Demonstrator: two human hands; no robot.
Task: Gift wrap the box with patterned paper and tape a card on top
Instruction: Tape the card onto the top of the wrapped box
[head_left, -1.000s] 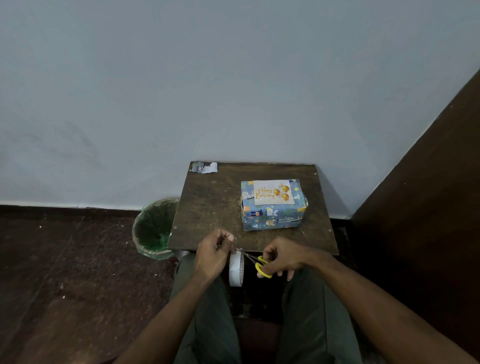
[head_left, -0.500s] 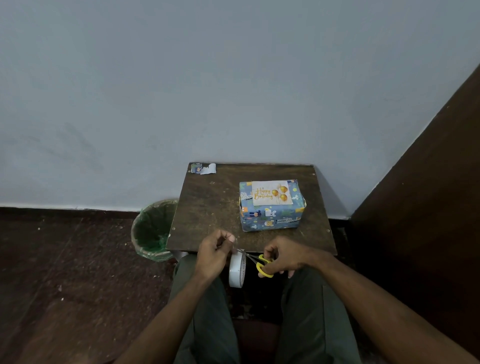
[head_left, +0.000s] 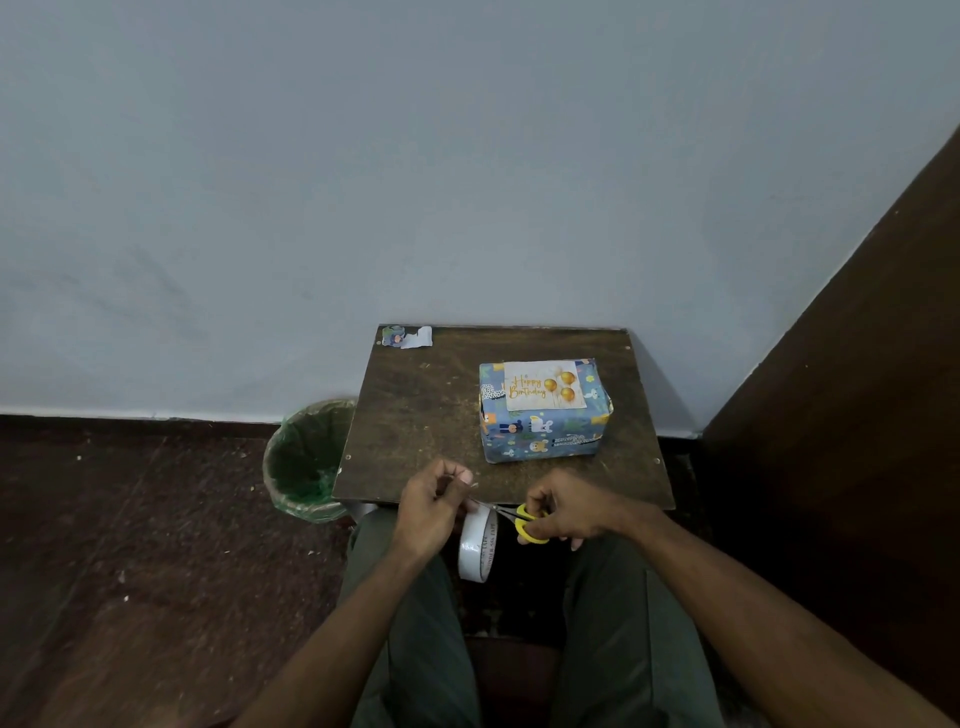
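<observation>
While the left hand (head_left: 434, 512) pinches tape drawn off the hanging tape roll (head_left: 478, 543), the right hand (head_left: 569, 512) grips yellow scissors (head_left: 524, 522). Wrapped box (head_left: 543, 423), card (head_left: 543, 385) on top, sits on the table (head_left: 415, 415); green-lined bin (head_left: 306, 462) beside it.

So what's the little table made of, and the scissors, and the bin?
The table looks like dark wood or board: matte, scuffed, with small fixings at the corners. The scissors seem to have yellow plastic handles and thin grey, probably metal, blades. The bin appears lined with a thin, crinkly green plastic bag; its own material is hard to tell.
</observation>
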